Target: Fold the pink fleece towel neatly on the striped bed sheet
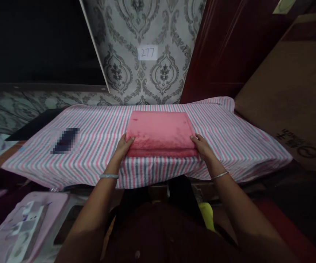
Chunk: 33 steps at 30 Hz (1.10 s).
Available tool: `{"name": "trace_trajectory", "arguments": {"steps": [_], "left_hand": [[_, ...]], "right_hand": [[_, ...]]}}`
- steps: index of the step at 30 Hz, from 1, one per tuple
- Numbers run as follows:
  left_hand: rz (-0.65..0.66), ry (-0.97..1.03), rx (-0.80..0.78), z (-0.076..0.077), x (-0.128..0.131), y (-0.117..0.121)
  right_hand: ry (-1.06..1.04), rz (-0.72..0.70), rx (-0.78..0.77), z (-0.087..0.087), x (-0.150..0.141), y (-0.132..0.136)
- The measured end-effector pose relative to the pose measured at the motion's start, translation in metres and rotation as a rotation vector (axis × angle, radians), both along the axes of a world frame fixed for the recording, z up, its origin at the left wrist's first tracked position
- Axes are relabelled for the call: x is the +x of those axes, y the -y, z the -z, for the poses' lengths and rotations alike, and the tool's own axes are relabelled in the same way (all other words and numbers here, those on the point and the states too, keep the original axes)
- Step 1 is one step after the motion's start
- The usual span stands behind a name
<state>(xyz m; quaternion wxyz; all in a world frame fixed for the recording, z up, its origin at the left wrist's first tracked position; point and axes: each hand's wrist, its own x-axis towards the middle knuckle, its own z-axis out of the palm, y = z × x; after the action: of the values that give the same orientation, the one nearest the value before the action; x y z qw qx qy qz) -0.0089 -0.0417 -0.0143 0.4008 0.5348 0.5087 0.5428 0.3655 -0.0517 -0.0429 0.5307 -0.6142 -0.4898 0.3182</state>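
A plush, rectangular folded pink cloth [160, 133] lies flat at the near centre of the table's striped woven cover [229, 135], the left hand [123, 146] and right hand [203, 146] resting open-fingered against its near corners, grip unclenched.

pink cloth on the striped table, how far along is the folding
The pink cloth already lies as a neat flat rectangle on the striped sheet, so the folding looks mostly done. In hand: the left hand and right hand rest at its two near corners, as if squaring the front edge. Left, probably: only a final fold or moving it aside.
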Motion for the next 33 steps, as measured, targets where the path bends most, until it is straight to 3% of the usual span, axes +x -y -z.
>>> {"name": "trace_trajectory", "arguments": {"steps": [4, 9, 12, 14, 18, 20, 22, 24, 26, 29, 33], "left_hand": [[0.039, 0.082, -0.003, -0.01, -0.002, 0.006], [-0.038, -0.031, -0.067, 0.001, -0.008, 0.016], [-0.056, -0.14, -0.07, 0.006, -0.011, 0.018], [-0.109, -0.223, -0.066, 0.004, -0.012, 0.021], [-0.303, -0.635, 0.163, -0.008, 0.003, 0.038], [-0.224, -0.883, 0.341, -0.01, 0.023, 0.053], [-0.034, -1.073, 0.44, -0.007, 0.046, 0.065], [0.096, -1.195, 0.469, 0.002, 0.066, 0.072], [0.131, -1.258, 0.467, 0.014, 0.077, 0.073], [0.124, -1.294, 0.481, 0.03, 0.078, 0.071], [0.116, -1.304, 0.485, 0.039, 0.074, 0.071]], "right_hand": [[-0.201, 0.048, 0.017, -0.008, 0.002, 0.005], [-0.19, 0.025, 0.03, 0.013, 0.004, 0.02], [-0.062, 0.043, 0.039, 0.025, 0.007, 0.025], [0.081, 0.081, 0.03, 0.023, 0.007, 0.027], [0.602, 0.135, 0.178, -0.008, -0.019, 0.037], [0.835, 0.011, 0.264, -0.028, -0.049, 0.044], [0.988, -0.23, 0.307, -0.04, -0.082, 0.048], [1.085, -0.434, 0.332, -0.044, -0.11, 0.048], [1.139, -0.545, 0.33, -0.039, -0.124, 0.044], [1.187, -0.548, 0.285, -0.027, -0.114, 0.033], [1.233, -0.36, 0.147, -0.022, -0.071, 0.022]]}}
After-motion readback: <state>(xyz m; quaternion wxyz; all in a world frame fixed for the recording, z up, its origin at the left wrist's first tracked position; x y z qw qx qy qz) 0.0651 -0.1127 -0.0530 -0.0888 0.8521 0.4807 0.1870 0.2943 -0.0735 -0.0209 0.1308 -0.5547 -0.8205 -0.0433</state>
